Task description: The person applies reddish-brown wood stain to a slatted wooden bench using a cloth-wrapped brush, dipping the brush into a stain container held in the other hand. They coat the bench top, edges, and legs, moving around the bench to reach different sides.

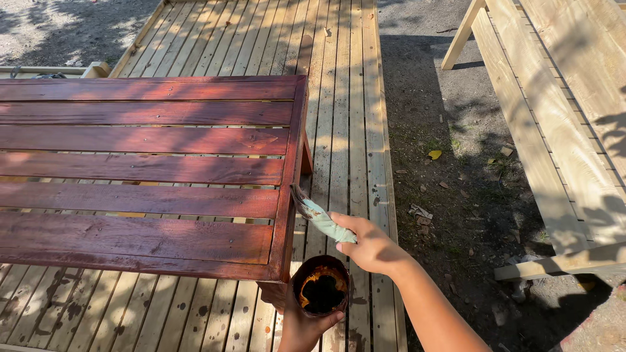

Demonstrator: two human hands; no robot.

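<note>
bottom middle, my left hand (301, 329) cups the stain can (321, 285) from below. just above, my right hand (370, 246) pinches the brush (315, 212), handle lower right, bristles pointing upper left onto the red table (143, 169) end board. i'd say light strokes along that edge, avoid drips.

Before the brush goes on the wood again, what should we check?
1. Right hand grips the brush: ok.
2. Left hand holds the can upright: ok.
3. Stain in the can: ok, dark liquid shows inside.
4. Brush tip at the table end edge: ok, touching or very close.
5. Enough stain on the bristles: cannot tell.
6. Deck free of drips: not ok, dark spots show on the boards.
</note>
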